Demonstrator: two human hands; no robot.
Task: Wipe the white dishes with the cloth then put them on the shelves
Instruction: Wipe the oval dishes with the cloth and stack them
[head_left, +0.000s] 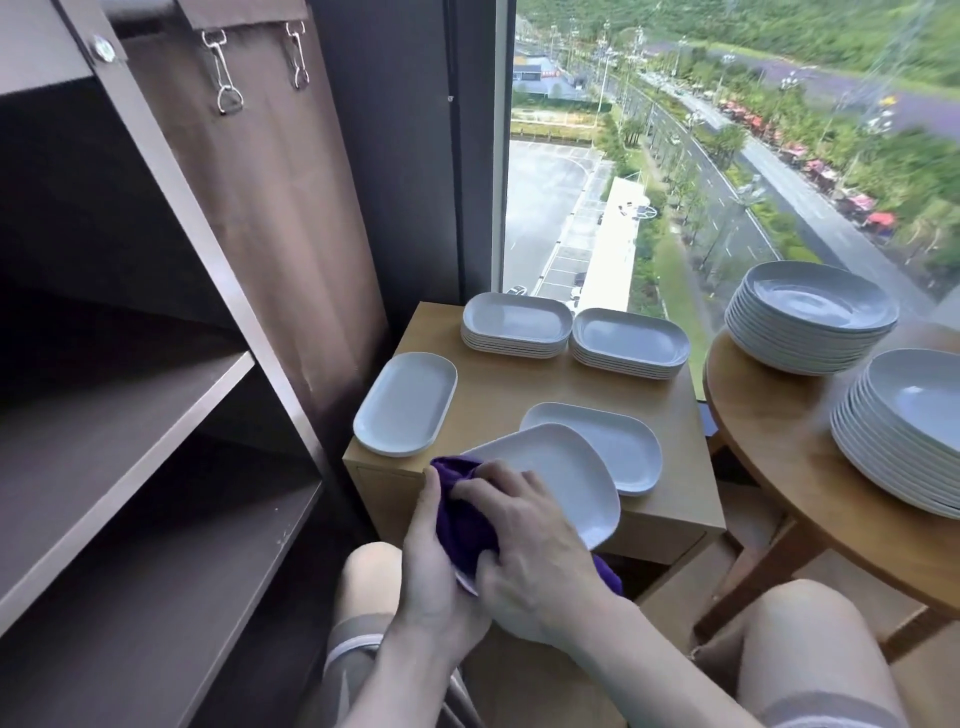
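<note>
**Wiping a white dish above my knees**

I hold one oblong white dish (566, 478) tilted in the air, just off the near edge of the small wooden table (498, 387). My left hand (434, 566) grips its near end, the thumb lying up along the rim and the other fingers curled underneath, where a sliver of the edge shows. My right hand (530, 551) lies over the dish's near part, its fingers (480, 491) bent and bunching the purple cloth (462, 525) against the surface. The cloth sits between my two hands, with a tail hanging out below my right wrist.

On the table, a single dish (405, 402) lies to the left and another (618, 441) lies to the right, partly behind the one I hold. Two stacks of oblong dishes (514, 325) (631, 345) stand side by side at the far edge, by the window. To the right, a round table (769, 421) carries two stacks of round plates (810, 317) (909, 431). The dark shelves (156, 415) stand on my left, beside a brown curtain (270, 208).
</note>
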